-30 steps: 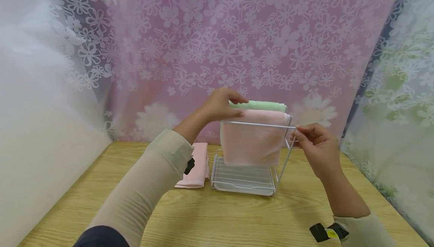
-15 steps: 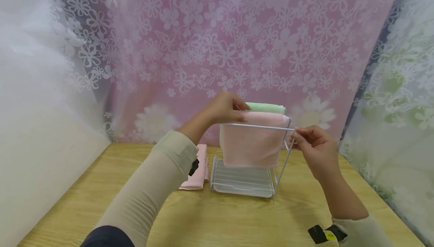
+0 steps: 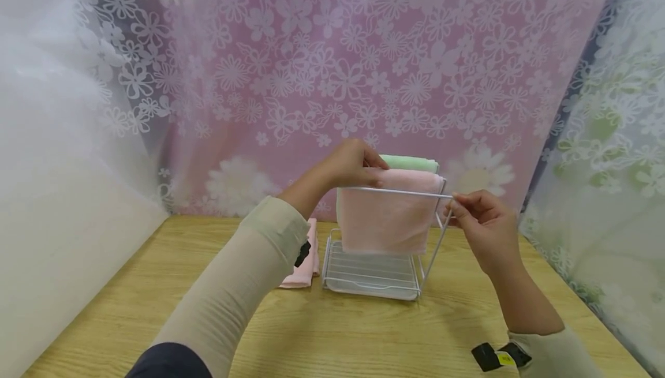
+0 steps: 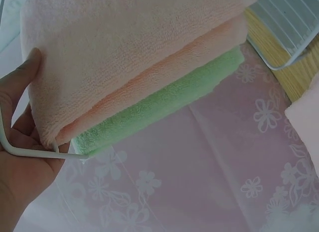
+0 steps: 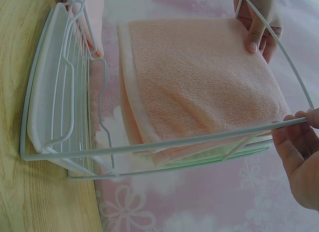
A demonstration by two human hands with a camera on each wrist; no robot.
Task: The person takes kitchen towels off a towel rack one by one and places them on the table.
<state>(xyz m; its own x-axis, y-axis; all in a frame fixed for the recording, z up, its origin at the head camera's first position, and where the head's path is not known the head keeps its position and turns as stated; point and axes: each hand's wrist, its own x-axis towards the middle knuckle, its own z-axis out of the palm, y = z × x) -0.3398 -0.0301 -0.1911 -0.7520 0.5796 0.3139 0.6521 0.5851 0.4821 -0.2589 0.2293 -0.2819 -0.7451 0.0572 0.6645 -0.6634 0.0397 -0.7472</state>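
Wood-grain worktop [image 3: 312, 337] up front, right-hand grip [image 3: 485, 231] pinching front top corner of white wire rack [image 5: 199, 138], white tray [image 3: 374, 294] at base. Pink towel [image 3: 387, 225] hangs up top just behind front bar [image 3: 405, 192], left-hand grip [image 3: 353, 164] pinching its left end. Folded pink cloth [image 3: 307, 268] on worktop left of rack, green towel [image 3: 410, 163] right behind hanging one, floral backdrop [image 3: 337, 78] way back

The head view looks forward and down from farthest back, taking in the wire rack [image 3: 395, 191], tabletop [image 3: 332, 337] and flowered backdrop [image 3: 312, 78] together. The left wrist view, rolled sideways, faces the hanging pink towel [image 4: 139, 52] up close; the right one, also near and sideways, looks across the rack from its right side. All three share that towel and the green towel [image 4: 159, 105].
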